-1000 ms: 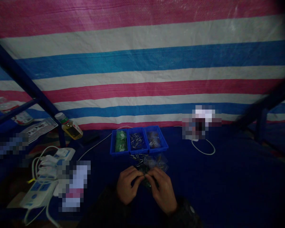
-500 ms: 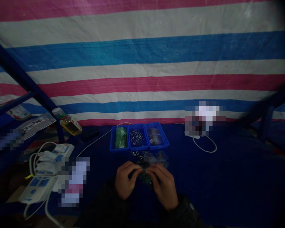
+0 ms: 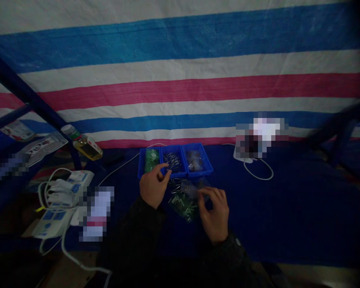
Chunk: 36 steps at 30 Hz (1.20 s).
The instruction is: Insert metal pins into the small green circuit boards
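My left hand (image 3: 153,187) reaches to the front edge of the middle blue bin (image 3: 173,175), thumb and index finger slightly apart, nothing visible between them. Thin metal pins (image 3: 174,161) fill that bin, and more loose pins (image 3: 177,185) lie in front of it. My right hand (image 3: 214,214) has thumb and index fingertips together over a small clear plastic bag (image 3: 189,189); whether they grip its film is unclear. Between the hands lies a pile of green pieces (image 3: 184,206), apparently in clear packets, touched by neither hand.
The left bin holds green packets (image 3: 151,159), the right bin brownish ones (image 3: 194,161). At left are a power strip (image 3: 52,218) with cables, a blurred-out flat item (image 3: 98,212) and a bottle (image 3: 85,146). A white cable (image 3: 271,172) loops at right; a striped sheet (image 3: 180,88) hangs behind.
My hands have come apart from the green packet, which now lies on the table. The left moved up to the middle bin, the right toward the clear bag. The view has tilted down slightly.
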Available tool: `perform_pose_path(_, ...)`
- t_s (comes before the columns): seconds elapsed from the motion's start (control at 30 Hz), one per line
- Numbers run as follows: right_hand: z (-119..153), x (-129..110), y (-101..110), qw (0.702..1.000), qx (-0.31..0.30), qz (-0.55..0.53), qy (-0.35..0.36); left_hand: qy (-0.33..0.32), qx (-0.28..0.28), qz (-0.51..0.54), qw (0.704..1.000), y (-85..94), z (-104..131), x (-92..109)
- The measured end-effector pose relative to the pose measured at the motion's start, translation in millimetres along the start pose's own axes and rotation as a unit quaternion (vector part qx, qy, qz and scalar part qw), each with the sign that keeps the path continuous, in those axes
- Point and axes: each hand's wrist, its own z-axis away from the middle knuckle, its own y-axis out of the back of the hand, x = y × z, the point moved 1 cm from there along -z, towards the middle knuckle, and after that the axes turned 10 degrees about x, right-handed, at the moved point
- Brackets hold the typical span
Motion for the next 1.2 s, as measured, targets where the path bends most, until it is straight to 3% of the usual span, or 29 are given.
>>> perform_pose_path(0.13, -1, 4, 3, 0.998, -0.036, 0.055, 0.022, -0.015, -0.065, 0.035, 0.997, -1.9, 26, -13)
perform_pose_path(0.23, 0, 4, 0, 0.993, -0.079, 0.072, 0.040, -0.011, -0.078, 0.071, 0.994, -5.0, 45, -21)
perform_pose_path(0.47, 2, 1, -7, 0.982, -0.165, 0.069, 0.062, -0.025, -0.091, 0.141, 0.985, -13.2, 54, -25)
perform_pose_path(0.7, 0, 2, -6, 0.989, -0.122, 0.035, 0.068, -0.064, -0.108, 0.155, 0.980, -11.0, 59, -23)
perform_pose_path(0.87, 1, -1, 4, 0.997, 0.031, -0.002, 0.069, -0.098, -0.078, 0.172, 0.977, -0.6, 58, -17)
perform_pose_path(0.93, 4, -6, 6, 0.995, 0.062, -0.028, 0.076, -0.114, -0.080, 0.187, 0.972, 1.4, 59, -15)
perform_pose_path(1.07, 11, -17, 0, 0.989, -0.002, -0.095, 0.117, -0.178, -0.100, 0.224, 0.953, -2.0, 61, -13)
perform_pose_path(1.2, 13, -24, -8, 0.983, -0.046, -0.121, 0.130, -0.205, -0.076, 0.262, 0.940, -5.2, 63, -12)
